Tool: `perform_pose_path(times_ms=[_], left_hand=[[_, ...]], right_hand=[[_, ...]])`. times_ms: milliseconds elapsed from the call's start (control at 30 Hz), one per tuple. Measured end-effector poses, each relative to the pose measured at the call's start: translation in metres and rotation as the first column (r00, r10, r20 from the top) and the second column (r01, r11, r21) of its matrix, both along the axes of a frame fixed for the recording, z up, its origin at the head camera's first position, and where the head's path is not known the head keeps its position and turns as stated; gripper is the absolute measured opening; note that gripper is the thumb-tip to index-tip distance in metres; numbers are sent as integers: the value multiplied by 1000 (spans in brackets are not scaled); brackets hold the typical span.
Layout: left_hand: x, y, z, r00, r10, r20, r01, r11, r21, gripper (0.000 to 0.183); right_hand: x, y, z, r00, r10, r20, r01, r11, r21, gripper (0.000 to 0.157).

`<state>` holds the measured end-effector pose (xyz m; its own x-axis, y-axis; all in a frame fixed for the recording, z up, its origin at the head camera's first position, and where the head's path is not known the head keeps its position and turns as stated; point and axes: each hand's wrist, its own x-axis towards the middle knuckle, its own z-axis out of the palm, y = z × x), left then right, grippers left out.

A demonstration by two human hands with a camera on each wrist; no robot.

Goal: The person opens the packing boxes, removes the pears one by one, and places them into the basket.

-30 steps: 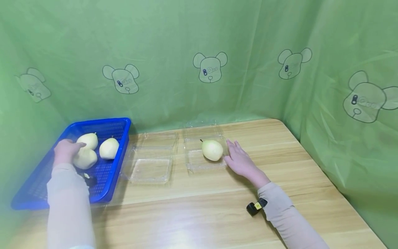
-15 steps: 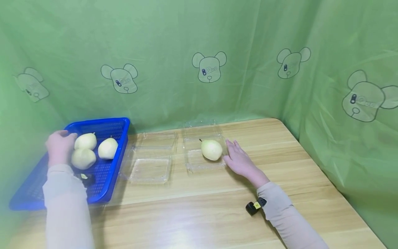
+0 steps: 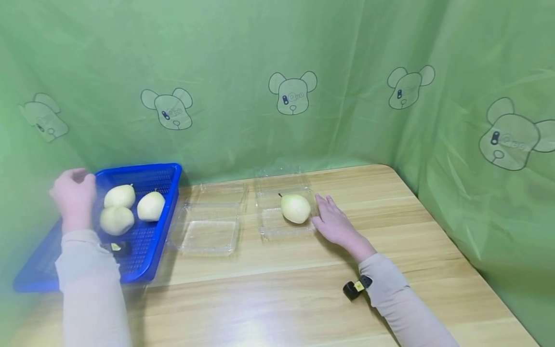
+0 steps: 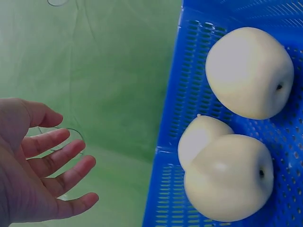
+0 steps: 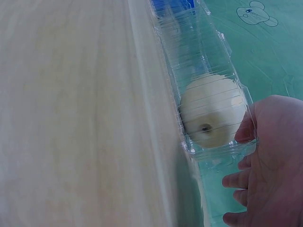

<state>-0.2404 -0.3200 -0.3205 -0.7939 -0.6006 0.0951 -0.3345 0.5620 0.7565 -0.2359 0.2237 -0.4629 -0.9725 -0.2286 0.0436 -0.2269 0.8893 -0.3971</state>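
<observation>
My left hand (image 3: 75,195) is raised over the left side of the blue basket (image 3: 149,258), holding nothing. The left wrist view shows that hand (image 4: 45,163) with its fingers spread and loosely bent, apart from the pears. Inside the basket lie three pale pears: an upper pear (image 3: 120,196), a lower pear (image 3: 116,220) against it, and a right pear (image 3: 151,206). At the right, my right hand (image 3: 338,226) rests against the side of a clear plastic box (image 3: 270,224), its fingers extended. One pear (image 3: 296,208) lies in that box, seen through the plastic in the right wrist view.
A second clear plastic box (image 3: 210,236), lid folded back, sits between the basket and the box with the pear. All of these stand on a wooden table (image 3: 277,299). A green curtain (image 3: 234,140) closes off the back and sides.
My left hand has moved up and left, away from the pears in the basket, with nothing in it. The right hand and the boxes have stayed where they were.
</observation>
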Motion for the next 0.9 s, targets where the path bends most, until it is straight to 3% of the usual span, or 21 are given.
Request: perform_pose_path(times_ms=[233,467,733,900], left_hand=[[3,11,7,999,-13,-41,11,1000,-27,48],[11,38,21,993,-47,-110,39,996,-76,47],[19,71,31,973,-95,-209,64,986,-151,42],[26,93,35,958,-156,-240,124,982,-144,41]], right_hand=[[0,3,-2,1000,-1,-4,1,1000,-3,66],[1,3,-2,1000,3,1,-3,1000,3,66],[0,2,-1,1000,6,-2,-6,1000,-2,65],[0,1,-1,1000,5,0,-5,1000,-4,66]])
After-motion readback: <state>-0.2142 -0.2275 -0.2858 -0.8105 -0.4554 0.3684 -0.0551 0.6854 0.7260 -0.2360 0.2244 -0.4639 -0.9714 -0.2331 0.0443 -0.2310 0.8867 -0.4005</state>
